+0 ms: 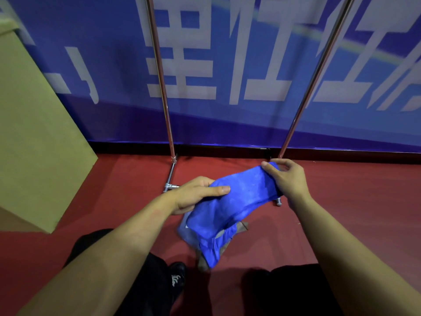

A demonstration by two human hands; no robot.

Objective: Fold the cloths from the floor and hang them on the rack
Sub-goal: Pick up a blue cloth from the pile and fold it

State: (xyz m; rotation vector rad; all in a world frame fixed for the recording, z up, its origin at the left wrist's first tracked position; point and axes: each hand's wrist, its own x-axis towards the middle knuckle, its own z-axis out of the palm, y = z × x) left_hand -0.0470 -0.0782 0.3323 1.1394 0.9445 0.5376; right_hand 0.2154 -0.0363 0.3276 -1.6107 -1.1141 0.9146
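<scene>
Fingers of left hand (196, 193) and right hand (288, 179) clamped on blue cloth (230, 208) before rack (163, 87).

Dim, even indoor light with saturated colour. Wide-angle distortion bows the rack poles (163, 87) outward and stretches the forearms at the bottom edges. Soft shadows darken the floor (341, 201) near the legs. The cloth's (227, 206) hanging end is motion-blurred.
</scene>
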